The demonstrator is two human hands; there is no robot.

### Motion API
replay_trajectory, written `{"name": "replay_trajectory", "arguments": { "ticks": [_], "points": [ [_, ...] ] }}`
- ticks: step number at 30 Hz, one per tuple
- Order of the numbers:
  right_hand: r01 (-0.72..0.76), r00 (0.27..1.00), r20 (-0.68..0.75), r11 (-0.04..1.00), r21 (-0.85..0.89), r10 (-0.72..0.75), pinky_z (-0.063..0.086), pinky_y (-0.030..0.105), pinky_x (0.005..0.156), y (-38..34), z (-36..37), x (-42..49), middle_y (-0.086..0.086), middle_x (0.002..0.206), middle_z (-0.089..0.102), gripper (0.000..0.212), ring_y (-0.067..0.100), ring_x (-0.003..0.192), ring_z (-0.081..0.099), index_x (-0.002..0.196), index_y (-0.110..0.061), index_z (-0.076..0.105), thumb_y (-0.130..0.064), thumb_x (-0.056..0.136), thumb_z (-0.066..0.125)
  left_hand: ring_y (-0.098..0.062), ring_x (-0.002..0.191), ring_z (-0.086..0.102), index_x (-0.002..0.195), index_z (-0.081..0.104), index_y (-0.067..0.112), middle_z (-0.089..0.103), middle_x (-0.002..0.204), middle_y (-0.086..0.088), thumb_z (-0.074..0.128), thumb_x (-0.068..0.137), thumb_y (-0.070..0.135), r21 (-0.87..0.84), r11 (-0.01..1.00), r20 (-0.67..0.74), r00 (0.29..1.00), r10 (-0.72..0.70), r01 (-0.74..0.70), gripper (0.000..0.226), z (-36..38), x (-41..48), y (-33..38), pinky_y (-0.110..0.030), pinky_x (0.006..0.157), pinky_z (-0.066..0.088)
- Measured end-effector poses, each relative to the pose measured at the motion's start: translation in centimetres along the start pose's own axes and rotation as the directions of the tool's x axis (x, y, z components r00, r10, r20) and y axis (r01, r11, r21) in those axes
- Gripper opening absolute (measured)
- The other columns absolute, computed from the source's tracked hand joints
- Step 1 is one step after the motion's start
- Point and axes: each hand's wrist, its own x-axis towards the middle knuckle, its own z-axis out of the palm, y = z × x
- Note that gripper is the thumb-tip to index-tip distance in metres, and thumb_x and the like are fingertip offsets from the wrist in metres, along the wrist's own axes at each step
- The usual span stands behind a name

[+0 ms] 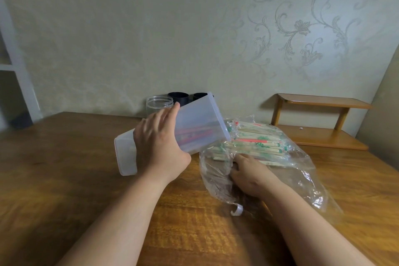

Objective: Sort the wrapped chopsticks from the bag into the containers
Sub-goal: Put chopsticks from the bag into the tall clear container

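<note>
Container (200,123) tilted in left grip (159,144); right grip (250,176) in bag (302,168).

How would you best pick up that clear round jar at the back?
Probably round the side wall of the clear round jar, below the rim, coming from its left: it stands upright, and the black cups and the tilted container in the left hand crowd its right.

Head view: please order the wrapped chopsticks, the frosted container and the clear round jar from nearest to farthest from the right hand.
1. wrapped chopsticks, in the bag, at the fingertips of the right hand.
2. frosted container, tilted, just to the left, held by the left hand.
3. clear round jar, far back on the left.
</note>
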Motion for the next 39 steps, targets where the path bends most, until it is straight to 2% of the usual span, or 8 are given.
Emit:
{"name": "replay_trajectory", "arguments": {
  "ticks": [14,20,24,29,32,34,36,39],
  "points": [
    [-0.062,0.998,-0.039,0.988,-0.144,0.057,0.031,0.045,0.104,0.1,0.1,0.4,0.002,0.138,0.046,0.040,0.033,0.125,0.040,0.127,-0.021,0.060,-0.041,0.098,0.041,-0.020,0.134,0.029,0.151,0.031,0.024,0.040,0.146,0.000,0.079,0.059,0.016,0.005,1.000,0.010,1.000,0.012,-0.012,0.104,0.0,-0.1,0.0,-0.042,0.113,0.020],
    [-0.042,0.997,-0.064,0.998,-0.048,0.039,0.037,0.041,0.101,0.4,0.3,0.6,-0.004,0.131,0.055,0.031,0.027,0.120,0.049,0.121,-0.031,0.063,-0.044,0.096,0.050,-0.021,0.133,0.031,0.150,0.032,0.024,0.041,0.145,0.000,0.079,0.058,0.017,0.009,1.000,0.007,1.000,0.014,-0.014,0.104,0.0,0.0,0.0,-0.043,0.112,0.022],
    [-0.014,0.999,-0.047,0.999,-0.029,0.012,0.030,0.043,0.110,0.5,0.3,0.5,-0.007,0.147,0.040,0.044,0.028,0.133,0.038,0.138,-0.032,0.050,-0.036,0.095,0.045,-0.021,0.131,0.032,0.150,0.032,0.024,0.042,0.144,0.001,0.078,0.057,0.017,0.013,1.000,0.001,1.000,0.012,-0.012,0.104,0.0,0.0,0.0,-0.043,0.112,0.023],
    [-0.026,1.000,-0.016,1.000,0.013,0.026,0.027,0.043,0.111,0.2,0.2,0.2,-0.005,0.145,0.043,0.042,0.029,0.133,0.041,0.136,-0.029,0.049,-0.034,0.095,0.042,-0.021,0.132,0.032,0.150,0.032,0.024,0.042,0.144,0.001,0.077,0.057,0.016,0.014,1.000,0.003,1.000,0.012,-0.012,0.104,0.1,0.0,-0.1,-0.042,0.112,0.023],
    [-0.035,0.999,-0.041,0.999,0.000,0.035,0.034,0.042,0.105,0.1,0.0,0.1,-0.003,0.131,0.054,0.031,0.029,0.123,0.048,0.122,-0.030,0.060,-0.038,0.096,0.046,-0.020,0.132,0.031,0.150,0.032,0.024,0.041,0.145,0.001,0.078,0.057,0.015,0.010,1.000,0.003,1.000,0.013,-0.013,0.104,0.2,0.0,-0.1,-0.042,0.112,0.022],
    [-0.053,0.997,-0.053,0.998,-0.034,0.051,0.037,0.040,0.100,-0.1,-0.2,0.1,-0.002,0.111,0.057,0.016,0.028,0.113,0.052,0.090,-0.028,0.064,-0.036,0.096,0.052,-0.020,0.133,0.030,0.150,0.031,0.024,0.041,0.146,0.001,0.077,0.057,0.015,0.008,1.000,0.005,1.000,0.012,-0.012,0.104,0.1,0.0,-0.1,-0.043,0.113,0.022],
    [-0.062,0.997,-0.042,0.995,-0.080,0.058,0.037,0.037,0.093,-0.4,-0.5,0.0,-0.003,0.090,0.052,0.034,0.028,0.103,0.054,0.065,-0.026,0.046,-0.035,0.097,0.055,-0.021,0.133,0.031,0.150,0.031,0.024,0.041,0.146,0.001,0.077,0.057,0.015,0.010,1.000,0.006,1.000,0.011,-0.011,0.104,0.1,0.0,0.0,-0.043,0.113,0.022],
    [-0.037,0.999,-0.019,0.994,-0.107,0.035,0.038,0.033,0.083,-0.5,-0.6,-0.3,-0.002,0.079,0.049,0.038,0.028,0.095,0.056,0.062,-0.024,0.045,-0.032,0.097,0.058,-0.021,0.133,0.031,0.150,0.032,0.024,0.041,0.145,0.001,0.078,0.057,0.015,0.010,1.000,0.010,1.000,0.008,-0.009,0.104,0.0,0.0,0.0,-0.043,0.113,0.022]
  ]
}}
